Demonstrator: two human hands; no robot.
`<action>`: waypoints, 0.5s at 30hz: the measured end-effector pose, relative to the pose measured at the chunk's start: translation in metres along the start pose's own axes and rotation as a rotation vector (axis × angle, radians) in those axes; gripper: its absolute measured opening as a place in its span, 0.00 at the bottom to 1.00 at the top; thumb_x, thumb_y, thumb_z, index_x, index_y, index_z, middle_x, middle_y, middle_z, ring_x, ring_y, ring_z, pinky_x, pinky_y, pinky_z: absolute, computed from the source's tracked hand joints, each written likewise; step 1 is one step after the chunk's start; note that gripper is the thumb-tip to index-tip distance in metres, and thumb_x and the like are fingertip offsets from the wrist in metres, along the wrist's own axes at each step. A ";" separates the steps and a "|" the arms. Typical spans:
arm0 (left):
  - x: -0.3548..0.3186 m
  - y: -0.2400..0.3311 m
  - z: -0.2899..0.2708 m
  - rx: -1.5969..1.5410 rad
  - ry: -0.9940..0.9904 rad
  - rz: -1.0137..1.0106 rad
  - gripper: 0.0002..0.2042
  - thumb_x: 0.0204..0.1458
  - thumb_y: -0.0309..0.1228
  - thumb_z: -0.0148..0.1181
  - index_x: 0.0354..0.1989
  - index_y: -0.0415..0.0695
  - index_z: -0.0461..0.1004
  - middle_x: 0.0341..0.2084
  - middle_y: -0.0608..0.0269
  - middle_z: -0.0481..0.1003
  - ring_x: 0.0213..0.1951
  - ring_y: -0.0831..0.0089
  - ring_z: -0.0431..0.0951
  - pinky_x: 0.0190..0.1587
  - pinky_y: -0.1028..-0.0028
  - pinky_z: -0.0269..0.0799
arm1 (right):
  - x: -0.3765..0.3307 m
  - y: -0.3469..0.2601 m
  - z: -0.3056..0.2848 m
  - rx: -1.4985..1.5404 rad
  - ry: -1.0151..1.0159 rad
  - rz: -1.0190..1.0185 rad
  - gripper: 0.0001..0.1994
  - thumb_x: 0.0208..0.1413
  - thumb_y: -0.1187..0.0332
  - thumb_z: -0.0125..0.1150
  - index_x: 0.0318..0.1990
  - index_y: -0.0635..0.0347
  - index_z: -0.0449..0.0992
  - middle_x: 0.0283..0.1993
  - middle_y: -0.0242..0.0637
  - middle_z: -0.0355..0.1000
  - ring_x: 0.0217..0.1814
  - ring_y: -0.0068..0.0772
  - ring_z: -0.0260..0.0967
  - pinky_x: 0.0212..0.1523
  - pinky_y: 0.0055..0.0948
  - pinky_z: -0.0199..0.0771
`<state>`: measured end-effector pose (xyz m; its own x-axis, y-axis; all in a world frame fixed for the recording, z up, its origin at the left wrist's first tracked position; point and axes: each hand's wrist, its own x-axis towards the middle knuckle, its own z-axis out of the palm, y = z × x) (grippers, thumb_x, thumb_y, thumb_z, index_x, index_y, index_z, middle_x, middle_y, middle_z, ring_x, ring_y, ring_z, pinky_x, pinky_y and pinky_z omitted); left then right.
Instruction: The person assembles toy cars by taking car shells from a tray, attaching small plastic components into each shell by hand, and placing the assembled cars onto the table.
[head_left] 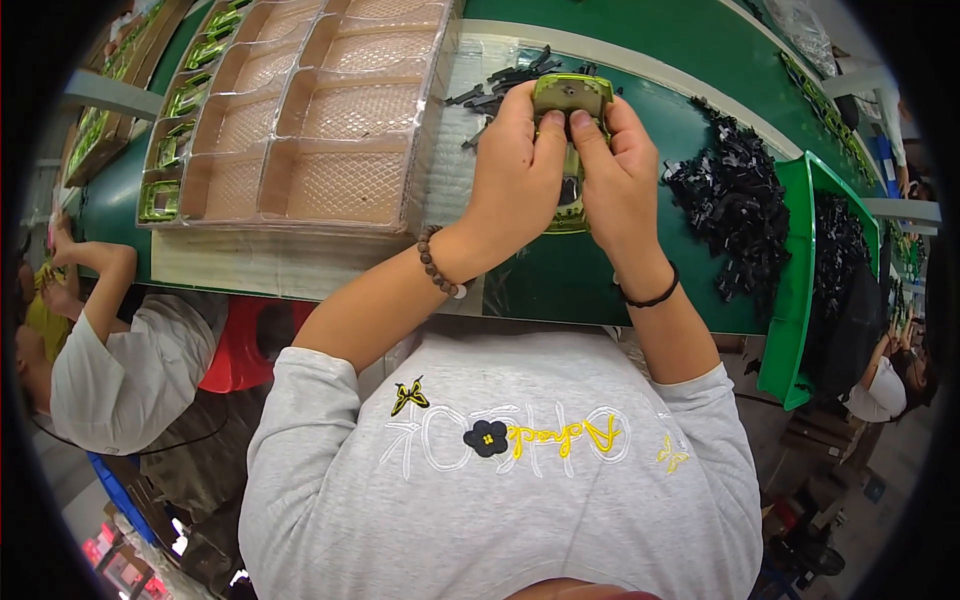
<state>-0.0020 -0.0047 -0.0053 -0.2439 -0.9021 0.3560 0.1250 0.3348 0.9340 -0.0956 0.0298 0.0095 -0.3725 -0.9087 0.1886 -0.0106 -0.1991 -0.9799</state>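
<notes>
Both thumbs press side by side on the top face of a small green-gold shell [572,96], a shiny moulded plastic part. The other fingers wrap its sides from below. The left hand [515,165] grips its left edge, and the right hand [615,175] grips its right edge. Both are closed on it, so neither is free. The shell is raised just above the green table [690,120], in front of the person's chest, and its lower end shows between the palms.

The shell looks light and stiff, with a glossy coat that will likely be slippery and mark easily. Its thin walls could crack under a hard squeeze. Holding it by the long side edges, as now, seems safest, with thumb pressure kept on the flatter top near the dark opening.

Just behind the shell lie a few loose black clips [500,80], thin and small. To the right a larger black heap [735,205] of similar parts spreads over the table, with more in a green bin [800,260] past it. To the left sits a clear tray [300,120] with mostly empty pockets. Its far-left column holds more green shells [160,200].

A seated person [110,340] works at the left end.
</notes>
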 end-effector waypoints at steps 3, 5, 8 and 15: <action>-0.002 0.001 0.001 -0.034 0.013 -0.046 0.11 0.56 0.26 0.46 0.43 0.33 0.65 0.26 0.53 0.73 0.25 0.71 0.72 0.29 0.73 0.68 | -0.001 0.005 0.004 0.005 0.045 -0.044 0.10 0.58 0.71 0.51 0.45 0.66 0.70 0.39 0.33 0.72 0.38 0.19 0.66 0.41 0.19 0.66; -0.002 0.001 0.001 -0.040 0.025 -0.063 0.10 0.56 0.26 0.46 0.43 0.34 0.65 0.25 0.53 0.73 0.24 0.71 0.72 0.28 0.72 0.67 | -0.003 0.005 0.007 0.017 0.061 -0.029 0.10 0.58 0.71 0.51 0.44 0.66 0.70 0.39 0.33 0.72 0.39 0.19 0.66 0.41 0.19 0.66; -0.004 0.009 -0.001 -0.055 0.005 -0.171 0.10 0.57 0.26 0.45 0.44 0.35 0.65 0.31 0.58 0.72 0.31 0.76 0.71 0.35 0.76 0.67 | -0.006 0.006 0.012 0.033 0.095 -0.005 0.09 0.58 0.72 0.51 0.43 0.66 0.70 0.39 0.33 0.71 0.40 0.19 0.66 0.42 0.19 0.66; 0.003 0.000 0.002 -0.350 -0.050 -0.172 0.11 0.55 0.28 0.49 0.45 0.36 0.65 0.34 0.60 0.73 0.33 0.77 0.71 0.36 0.77 0.68 | 0.000 0.004 0.004 0.162 0.050 0.086 0.10 0.60 0.70 0.49 0.45 0.65 0.68 0.41 0.33 0.70 0.42 0.19 0.66 0.43 0.19 0.66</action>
<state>-0.0051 -0.0069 -0.0039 -0.3351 -0.9198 0.2041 0.3965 0.0588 0.9161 -0.0920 0.0274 0.0056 -0.4110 -0.9064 0.0976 0.1713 -0.1820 -0.9683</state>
